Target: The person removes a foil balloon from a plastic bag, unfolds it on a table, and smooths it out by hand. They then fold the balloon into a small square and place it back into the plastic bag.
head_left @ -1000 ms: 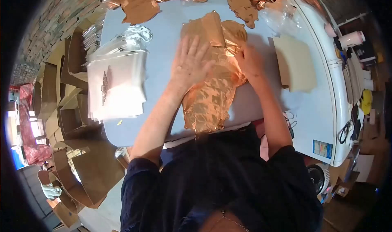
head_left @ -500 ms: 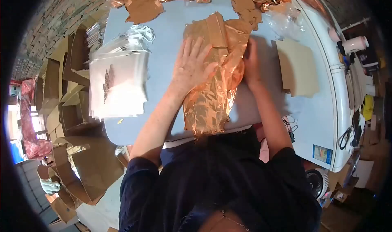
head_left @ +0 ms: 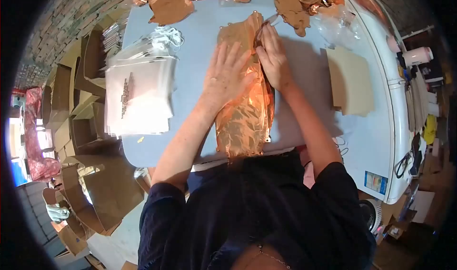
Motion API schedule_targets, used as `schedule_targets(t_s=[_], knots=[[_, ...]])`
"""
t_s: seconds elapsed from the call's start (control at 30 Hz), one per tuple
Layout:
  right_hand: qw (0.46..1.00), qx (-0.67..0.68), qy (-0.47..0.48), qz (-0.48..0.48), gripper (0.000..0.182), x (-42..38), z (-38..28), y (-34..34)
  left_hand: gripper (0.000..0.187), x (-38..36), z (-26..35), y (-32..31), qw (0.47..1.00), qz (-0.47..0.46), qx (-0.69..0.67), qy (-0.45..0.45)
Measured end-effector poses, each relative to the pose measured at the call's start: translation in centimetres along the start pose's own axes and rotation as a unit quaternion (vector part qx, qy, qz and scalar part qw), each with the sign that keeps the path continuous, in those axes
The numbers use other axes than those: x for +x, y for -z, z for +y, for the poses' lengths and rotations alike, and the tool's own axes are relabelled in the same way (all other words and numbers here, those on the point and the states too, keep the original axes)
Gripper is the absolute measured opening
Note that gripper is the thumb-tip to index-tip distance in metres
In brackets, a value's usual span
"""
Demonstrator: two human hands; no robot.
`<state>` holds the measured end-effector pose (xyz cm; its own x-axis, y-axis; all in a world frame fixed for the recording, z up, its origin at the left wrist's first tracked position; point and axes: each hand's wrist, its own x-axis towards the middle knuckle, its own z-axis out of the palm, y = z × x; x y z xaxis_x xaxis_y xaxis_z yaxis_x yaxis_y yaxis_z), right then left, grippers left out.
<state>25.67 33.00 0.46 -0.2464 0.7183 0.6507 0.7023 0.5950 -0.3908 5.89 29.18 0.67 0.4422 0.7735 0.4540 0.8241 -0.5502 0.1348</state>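
A flat, copper-coloured foil balloon (head_left: 240,127) lies lengthwise on the table in front of me, its near end by my waist. My left hand (head_left: 226,75) rests flat on its upper half with the fingers apart. Along the balloon's upper right edge lies my right hand (head_left: 274,58), its fingers stretched out and pointing away from me. The foil beneath both palms is hidden. More copper foil pieces (head_left: 171,6) lie heaped along the far edge.
A stack of clear printed bags (head_left: 143,96) lies at left, with white strings (head_left: 166,37) above it. Beige card sheets (head_left: 350,82) and crumpled clear plastic (head_left: 338,25) are at right. Cardboard boxes (head_left: 114,189) stand beside the light blue table (head_left: 304,122).
My right hand has moved from beside the balloon's right edge up onto it. The right-hand part of the foil is folded inward, so the balloon looks narrower. My left hand stays put.
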Motion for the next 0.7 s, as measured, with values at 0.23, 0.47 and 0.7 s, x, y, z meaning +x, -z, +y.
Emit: schedule_targets(t_s=[0.23, 0.47, 0.7], knots=[[0.992, -0.06, -0.046, -0.099, 0.059, 0.8, -0.6, -0.2, 0.065, 0.1, -0.3, -0.2, 0.998, -0.008, 0.061, -0.022], [0.991, 0.073, -0.113, 0.012, 0.049, 0.3, 3.4, -0.3, 0.065, 0.1, 0.1, 0.1, 1.0, -0.004, -0.003, 0.001], [0.851, 0.431, -0.298, -0.045, 0.054, 2.9, 4.4, 0.8, 0.066, 0.1, 0.1, 0.4, 1.0, -0.01, 0.001, -0.003]])
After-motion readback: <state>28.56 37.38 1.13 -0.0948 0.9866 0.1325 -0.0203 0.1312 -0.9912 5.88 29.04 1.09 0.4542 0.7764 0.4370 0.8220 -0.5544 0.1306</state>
